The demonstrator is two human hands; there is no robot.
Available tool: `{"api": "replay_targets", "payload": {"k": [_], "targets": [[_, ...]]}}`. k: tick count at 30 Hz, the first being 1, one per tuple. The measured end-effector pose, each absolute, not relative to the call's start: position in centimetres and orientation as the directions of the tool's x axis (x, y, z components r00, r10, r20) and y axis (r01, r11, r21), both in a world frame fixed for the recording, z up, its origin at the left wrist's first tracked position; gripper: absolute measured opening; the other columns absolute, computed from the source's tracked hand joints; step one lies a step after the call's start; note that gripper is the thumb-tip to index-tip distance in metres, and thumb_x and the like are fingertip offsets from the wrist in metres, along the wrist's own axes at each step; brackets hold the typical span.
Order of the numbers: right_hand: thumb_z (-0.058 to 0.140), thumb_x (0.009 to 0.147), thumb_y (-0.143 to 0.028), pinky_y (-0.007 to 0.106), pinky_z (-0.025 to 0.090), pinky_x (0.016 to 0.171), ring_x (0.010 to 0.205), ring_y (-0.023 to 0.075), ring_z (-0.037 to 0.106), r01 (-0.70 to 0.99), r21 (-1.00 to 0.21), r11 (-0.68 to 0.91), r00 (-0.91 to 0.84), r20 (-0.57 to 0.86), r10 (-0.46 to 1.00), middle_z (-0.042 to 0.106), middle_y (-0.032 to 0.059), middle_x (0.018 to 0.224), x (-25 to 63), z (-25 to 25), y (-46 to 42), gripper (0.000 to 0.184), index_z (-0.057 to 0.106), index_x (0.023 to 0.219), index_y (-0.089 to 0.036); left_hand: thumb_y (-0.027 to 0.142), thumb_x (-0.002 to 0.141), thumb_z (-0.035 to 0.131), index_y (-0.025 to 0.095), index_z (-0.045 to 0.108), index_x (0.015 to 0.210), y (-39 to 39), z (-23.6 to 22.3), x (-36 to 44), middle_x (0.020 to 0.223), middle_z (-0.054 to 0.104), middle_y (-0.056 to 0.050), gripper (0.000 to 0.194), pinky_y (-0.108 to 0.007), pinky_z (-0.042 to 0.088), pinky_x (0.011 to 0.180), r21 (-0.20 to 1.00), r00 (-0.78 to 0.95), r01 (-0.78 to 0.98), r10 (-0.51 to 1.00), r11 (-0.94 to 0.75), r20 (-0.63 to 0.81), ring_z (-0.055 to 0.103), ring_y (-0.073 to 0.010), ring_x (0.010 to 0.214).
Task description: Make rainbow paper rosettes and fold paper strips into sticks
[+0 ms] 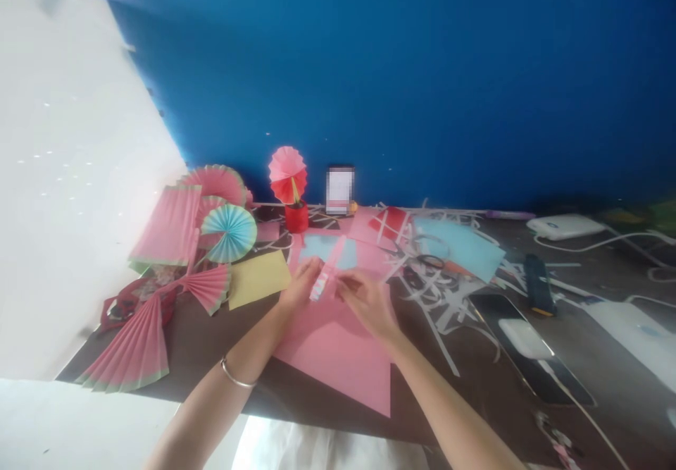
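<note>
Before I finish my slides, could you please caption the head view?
Left hand and right hand close together over pink paper, between pleated paper fans and tangled white strips.

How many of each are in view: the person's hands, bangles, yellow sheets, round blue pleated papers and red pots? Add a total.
Hands: 2 (left hand, right hand)
Bangle: 1
Yellow sheet: 1
Round blue pleated paper: 1
Red pot: 1
Total: 6
</note>
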State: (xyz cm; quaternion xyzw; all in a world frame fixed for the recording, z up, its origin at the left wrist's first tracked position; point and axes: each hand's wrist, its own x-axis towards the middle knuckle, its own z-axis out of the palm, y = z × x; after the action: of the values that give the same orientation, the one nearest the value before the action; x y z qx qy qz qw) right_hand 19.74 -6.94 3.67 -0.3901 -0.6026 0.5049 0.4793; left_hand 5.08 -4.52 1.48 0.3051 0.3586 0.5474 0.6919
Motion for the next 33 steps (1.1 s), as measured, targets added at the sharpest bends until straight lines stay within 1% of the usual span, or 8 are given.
{"api": "replay_targets", "payload": {"k": [4, 7, 10, 14, 18, 22, 28, 33], "targets": [[0.056, 0.078, -0.045, 0.025, 0.045, 0.053, 0.058, 0.0142, 0.055, 0.073, -0.983, 0.167, -0.192, 0.150, 0.970, 0.059, 0.0014, 0.066, 19.6, 3.6, -7.0, 0.026, 0.061, 0.081, -0.019, 0.050, 0.075, 0.057, 0.016, 0.049, 0.062, -4.8, 1.4, 5.3, 0.059, 0.044, 0.004, 0.037, -0.020, 0.037, 0.055, 0.930, 0.070, -0.367, 0.998, 0.035, -0.010, 0.043, -0.0084, 0.055], [0.058, 0.076, -0.046, 0.026, 0.044, 0.054, 0.058, 0.0143, 0.056, 0.112, -0.982, 0.150, -0.182, 0.128, 0.975, 0.060, 0.0020, 0.068, 19.6, 3.7, -6.9, 0.028, 0.062, 0.077, -0.018, 0.049, 0.076, 0.055, 0.016, 0.050, 0.061, -5.0, 1.6, 5.3, 0.061, 0.045, 0.003, 0.037, -0.020, 0.036, 0.058, 0.966, 0.058, -0.248, 0.995, -0.067, 0.084, 0.042, -0.0090, 0.058], [0.064, 0.070, -0.045, 0.025, 0.043, 0.051, 0.056, 0.0142, 0.054, 0.138, -0.983, 0.121, -0.175, 0.096, 0.980, 0.058, 0.0010, 0.062, 19.6, 3.7, -6.6, 0.028, 0.059, 0.069, -0.017, 0.046, 0.078, 0.054, 0.017, 0.050, 0.061, -5.1, 1.8, 5.2, 0.063, 0.046, 0.002, 0.035, -0.020, 0.036, 0.062, 0.976, 0.070, -0.155, 0.983, -0.156, 0.168, 0.042, -0.0100, 0.063], [0.063, 0.069, -0.045, 0.025, 0.039, 0.048, 0.050, 0.0127, 0.050, 0.184, -0.976, 0.119, -0.181, 0.086, 0.980, 0.054, -0.0009, 0.054, 19.5, 3.7, -6.4, 0.030, 0.056, 0.061, -0.017, 0.045, 0.077, 0.056, 0.017, 0.052, 0.061, -4.9, 1.5, 5.1, 0.061, 0.044, 0.002, 0.033, -0.021, 0.036, 0.061, 0.983, 0.064, -0.112, 0.986, -0.147, 0.155, 0.041, -0.0103, 0.061], [0.062, 0.069, -0.044, 0.025, 0.038, 0.048, 0.050, 0.0128, 0.050, 0.201, -0.970, 0.136, -0.230, 0.088, 0.969, 0.054, -0.0010, 0.053, 19.6, 3.9, -6.4, 0.029, 0.056, 0.060, -0.018, 0.050, 0.075, 0.056, 0.016, 0.051, 0.061, -4.5, 0.7, 5.2, 0.059, 0.042, 0.003, 0.038, -0.022, 0.036, 0.058, 0.986, 0.078, -0.156, 0.994, -0.064, 0.077, 0.041, -0.0098, 0.059], [0.062, 0.069, -0.041, 0.025, 0.037, 0.049, 0.051, 0.0119, 0.048, 0.227, -0.961, 0.160, -0.253, 0.101, 0.962, 0.054, -0.0015, 0.056, 19.7, 4.0, -6.4, 0.027, 0.054, 0.058, -0.018, 0.055, 0.074, 0.053, 0.016, 0.051, 0.063, -4.4, 0.2, 5.3, 0.062, 0.046, 0.001, 0.041, -0.023, 0.039, 0.060, 0.976, 0.139, -0.215, 0.990, 0.015, 0.015, 0.046, -0.0108, 0.061], [0.058, 0.073, -0.042, 0.024, 0.034, 0.048, 0.051, 0.0121, 0.047, 0.253, -0.955, 0.152, -0.224, 0.095, 0.970, 0.050, -0.0023, 0.053, 19.7, 3.3, -6.2, 0.031, 0.051, 0.056, -0.018, 0.049, 0.076, 0.055, 0.016, 0.052, 0.061, -4.8, 1.0, 5.5, 0.056, 0.043, 0.004, 0.037, -0.022, 0.032, 0.053, 0.998, 0.062, -0.019, 0.996, -0.062, 0.063, 0.040, -0.0091, 0.054], [0.048, 0.080, -0.047, 0.024, 0.025, 0.046, 0.048, 0.0109, 0.037, 0.329, -0.920, 0.212, -0.207, 0.148, 0.967, 0.036, -0.0037, 0.048, 19.9, 3.1, -6.1, 0.042, 0.037, 0.050, -0.020, 0.043, 0.074, 0.059, 0.016, 0.061, 0.064, -4.7, 1.3, 5.3, 0.059, 0.054, 0.000, 0.029, -0.023, 0.035, 0.058, 0.996, 0.030, 0.045, 0.997, -0.077, 0.075, 0.047, -0.0115, 0.058]]}}
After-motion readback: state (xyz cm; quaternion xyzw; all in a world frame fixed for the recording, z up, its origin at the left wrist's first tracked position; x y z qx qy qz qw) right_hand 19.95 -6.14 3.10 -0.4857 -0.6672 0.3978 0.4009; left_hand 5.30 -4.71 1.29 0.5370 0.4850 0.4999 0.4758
